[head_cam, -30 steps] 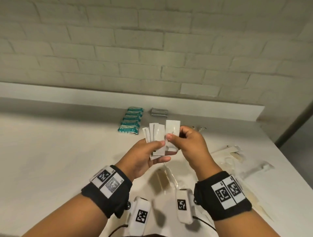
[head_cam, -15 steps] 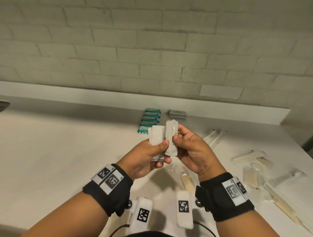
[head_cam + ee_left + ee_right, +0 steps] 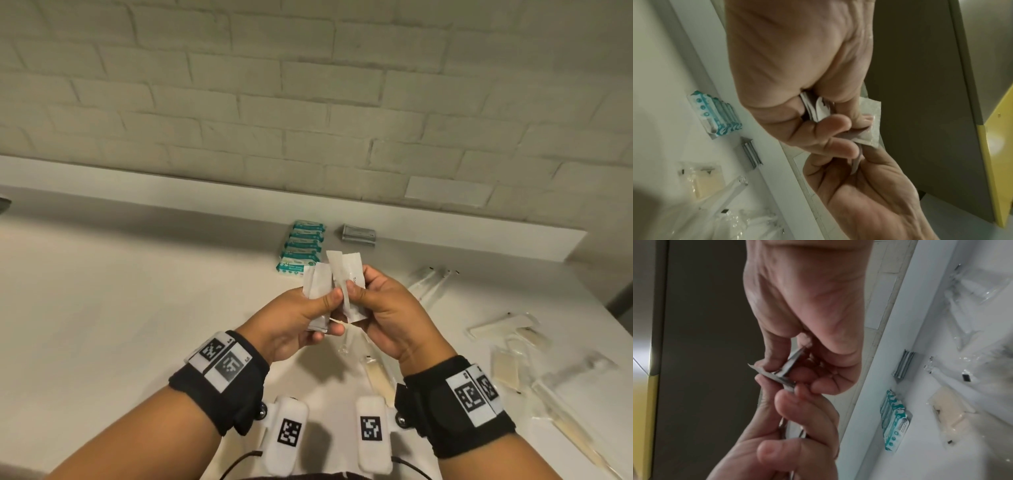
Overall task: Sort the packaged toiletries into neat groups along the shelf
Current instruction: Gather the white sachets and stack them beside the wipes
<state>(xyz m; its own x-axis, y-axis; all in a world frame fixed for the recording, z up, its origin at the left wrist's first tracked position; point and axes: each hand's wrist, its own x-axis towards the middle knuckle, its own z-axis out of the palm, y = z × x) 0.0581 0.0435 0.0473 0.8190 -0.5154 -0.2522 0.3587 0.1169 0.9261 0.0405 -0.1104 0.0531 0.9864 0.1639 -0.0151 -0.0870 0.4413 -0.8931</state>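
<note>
A white shelf (image 3: 137, 291) runs along the foot of a pale brick wall, with a raised ledge at its back. Near that ledge lies a row of teal-and-white packets (image 3: 303, 248) set edge to edge, and just to their right a small stack of grey sachets (image 3: 359, 234) — apart from the teal ones. Farther right, clear-wrapped items (image 3: 507, 342) lie scattered — long thin ones and flat cream-coloured pieces, some overlapping

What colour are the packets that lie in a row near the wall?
The row of packets is teal and white. The head view shows it best.
</note>
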